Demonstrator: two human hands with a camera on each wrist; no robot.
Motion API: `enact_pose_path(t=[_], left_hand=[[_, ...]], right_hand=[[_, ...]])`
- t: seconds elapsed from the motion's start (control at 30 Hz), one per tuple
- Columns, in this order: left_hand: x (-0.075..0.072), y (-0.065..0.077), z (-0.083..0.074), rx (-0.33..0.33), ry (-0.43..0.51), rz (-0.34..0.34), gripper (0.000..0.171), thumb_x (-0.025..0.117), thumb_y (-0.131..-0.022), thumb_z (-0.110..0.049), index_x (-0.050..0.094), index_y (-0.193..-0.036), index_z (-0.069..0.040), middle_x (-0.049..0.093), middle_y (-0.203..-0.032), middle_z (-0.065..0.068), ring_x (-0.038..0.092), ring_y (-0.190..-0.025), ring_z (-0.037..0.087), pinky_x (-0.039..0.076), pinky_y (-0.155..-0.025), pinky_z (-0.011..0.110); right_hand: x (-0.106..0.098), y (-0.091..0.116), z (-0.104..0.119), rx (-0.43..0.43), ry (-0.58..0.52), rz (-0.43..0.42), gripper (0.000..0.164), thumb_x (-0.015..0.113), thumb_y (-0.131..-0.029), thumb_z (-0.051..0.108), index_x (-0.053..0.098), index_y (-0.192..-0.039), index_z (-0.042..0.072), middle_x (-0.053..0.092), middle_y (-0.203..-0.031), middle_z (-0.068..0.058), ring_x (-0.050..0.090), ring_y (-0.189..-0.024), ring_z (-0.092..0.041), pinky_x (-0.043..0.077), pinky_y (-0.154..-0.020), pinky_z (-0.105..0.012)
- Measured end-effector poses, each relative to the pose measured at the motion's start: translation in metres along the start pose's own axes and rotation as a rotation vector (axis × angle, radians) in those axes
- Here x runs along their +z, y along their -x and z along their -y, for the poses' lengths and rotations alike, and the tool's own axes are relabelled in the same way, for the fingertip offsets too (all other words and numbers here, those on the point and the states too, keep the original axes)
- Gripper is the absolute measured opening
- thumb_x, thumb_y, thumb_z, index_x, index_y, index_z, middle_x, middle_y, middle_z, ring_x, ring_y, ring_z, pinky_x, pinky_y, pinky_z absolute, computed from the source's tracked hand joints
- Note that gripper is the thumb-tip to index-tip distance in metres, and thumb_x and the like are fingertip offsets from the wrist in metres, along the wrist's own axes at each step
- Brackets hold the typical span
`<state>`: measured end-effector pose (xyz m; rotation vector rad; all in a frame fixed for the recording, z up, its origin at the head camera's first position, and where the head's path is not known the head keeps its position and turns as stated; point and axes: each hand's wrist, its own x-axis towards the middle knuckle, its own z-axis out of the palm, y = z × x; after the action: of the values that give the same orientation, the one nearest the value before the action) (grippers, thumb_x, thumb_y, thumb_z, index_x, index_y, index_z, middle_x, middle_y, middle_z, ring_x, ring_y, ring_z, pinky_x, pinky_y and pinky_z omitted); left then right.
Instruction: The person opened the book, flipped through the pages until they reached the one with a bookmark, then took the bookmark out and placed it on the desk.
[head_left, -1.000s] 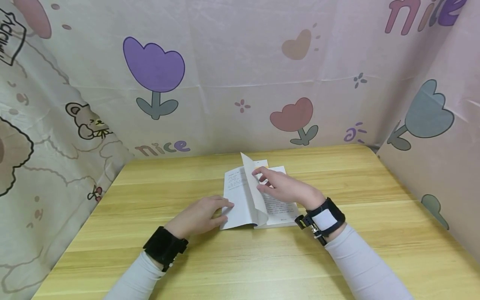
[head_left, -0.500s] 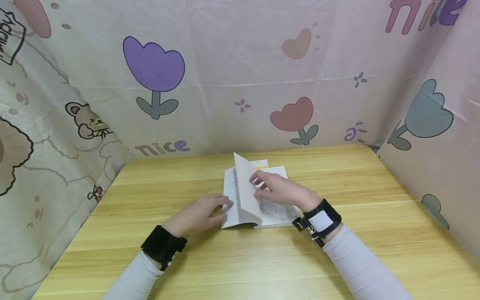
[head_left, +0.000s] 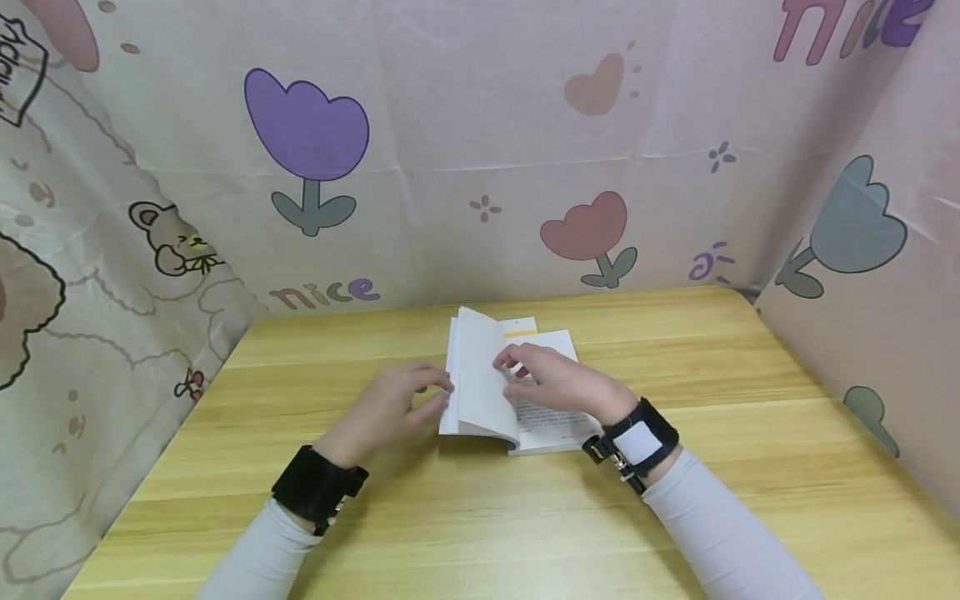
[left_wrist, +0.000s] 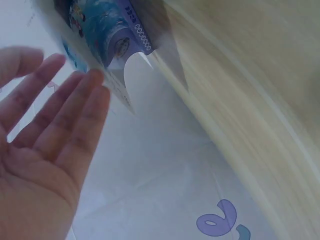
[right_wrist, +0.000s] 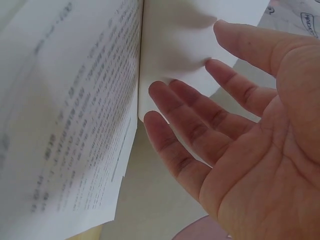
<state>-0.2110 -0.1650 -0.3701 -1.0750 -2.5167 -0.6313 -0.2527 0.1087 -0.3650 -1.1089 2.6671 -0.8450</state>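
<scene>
Two light sleeves, the left (head_left: 258, 550) and the right (head_left: 727, 525), reach in from the near edge. Each ends at a black wristband, the left (head_left: 311, 490) plain from above, the right (head_left: 643, 437) carrying a white patch, with a small metal-and-black fitting (head_left: 624, 468) beside it.

Past the bands, the left hand (head_left: 386, 408) is at the left edge of an open paperback book (head_left: 483, 387), its thumb and fingers apart; in the left wrist view the fingers are extended, with the tips by the edge of the leaves. The right hand (head_left: 562, 387) is over the middle of the book, its fingers apart and loosely bent, tips at the blank leaf; whether they press on it or only brush it, I cannot tell.

The book lies near the middle of the surface (head_left: 360, 525). Its left-hand leaves are tilted up off the wood and throw a shadow beneath; the right-hand page (head_left: 551, 425) lies flat and bears lines of print. A blue and purple cover (left_wrist: 107, 32) shows under the raised leaves. A white piece with a yellow band (head_left: 521, 327) sticks out beyond the top edge.

Farther off hangs a pale cloth backdrop (head_left: 450, 92), printed with a purple tulip (head_left: 307, 125), a red tulip (head_left: 588, 227) and a bear (head_left: 178, 240).
</scene>
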Motion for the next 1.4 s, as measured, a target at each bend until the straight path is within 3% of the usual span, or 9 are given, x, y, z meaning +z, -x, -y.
enact_pose_path(t=[0.17, 0.43, 0.67, 0.87, 1.1, 1.4], left_hand=[[-0.002, -0.004, 0.0, 0.114, -0.013, -0.133, 0.01, 0.067, -0.088, -0.014, 0.072, -0.096, -0.01, 0.066, -0.1, -0.002, 0.062, -0.089, 0.01, 0.052, -0.076, 0.027], [-0.002, -0.007, -0.003, 0.145, -0.014, -0.18, 0.012, 0.068, -0.087, -0.015, 0.072, -0.097, -0.01, 0.065, -0.1, -0.002, 0.061, -0.088, 0.009, 0.052, -0.076, 0.025], [0.002, -0.006, -0.005, 0.115, -0.031, -0.116, 0.015, 0.067, -0.089, -0.019, 0.072, -0.1, -0.01, 0.064, -0.104, -0.001, 0.059, -0.095, 0.012, 0.05, -0.083, 0.027], [0.005, -0.005, -0.005, 0.12, -0.058, -0.101, 0.012, 0.069, -0.086, -0.019, 0.073, -0.096, -0.012, 0.064, -0.105, 0.0, 0.057, -0.101, 0.014, 0.048, -0.088, 0.031], [0.01, -0.003, -0.005, 0.106, -0.065, -0.057, 0.015, 0.07, -0.085, -0.018, 0.072, -0.099, -0.012, 0.065, -0.104, -0.001, 0.06, -0.093, 0.012, 0.051, -0.081, 0.028], [0.015, 0.002, -0.005, 0.035, -0.081, 0.102, 0.027, 0.069, -0.087, -0.032, 0.07, -0.109, -0.016, 0.064, -0.111, -0.003, 0.059, -0.09, 0.01, 0.051, -0.08, 0.025]], right_hand=[[0.003, -0.001, 0.002, -0.004, 0.027, -0.005, 0.042, 0.065, -0.093, 0.025, 0.055, -0.129, 0.007, 0.056, -0.124, -0.005, 0.057, -0.106, -0.017, 0.047, -0.088, -0.03], [0.008, -0.003, 0.003, -0.019, 0.1, -0.022, 0.043, 0.065, -0.092, 0.028, 0.057, -0.129, 0.009, 0.056, -0.12, -0.006, 0.057, -0.107, -0.019, 0.047, -0.086, -0.027], [0.01, -0.005, 0.003, -0.034, 0.12, -0.027, 0.041, 0.068, -0.09, 0.029, 0.06, -0.126, 0.012, 0.055, -0.12, -0.004, 0.055, -0.105, -0.018, 0.045, -0.087, -0.028], [0.012, -0.006, 0.005, -0.04, 0.146, -0.025, 0.038, 0.068, -0.09, 0.03, 0.063, -0.124, 0.014, 0.054, -0.122, -0.001, 0.054, -0.106, -0.016, 0.045, -0.087, -0.026], [0.015, -0.006, 0.006, -0.088, 0.18, -0.017, 0.035, 0.069, -0.09, 0.027, 0.066, -0.123, 0.016, 0.055, -0.123, 0.002, 0.054, -0.106, -0.013, 0.045, -0.088, -0.025], [0.016, -0.006, 0.007, -0.126, 0.225, -0.001, 0.036, 0.067, -0.091, 0.027, 0.067, -0.125, 0.015, 0.057, -0.128, -0.004, 0.054, -0.111, -0.016, 0.044, -0.093, -0.029]])
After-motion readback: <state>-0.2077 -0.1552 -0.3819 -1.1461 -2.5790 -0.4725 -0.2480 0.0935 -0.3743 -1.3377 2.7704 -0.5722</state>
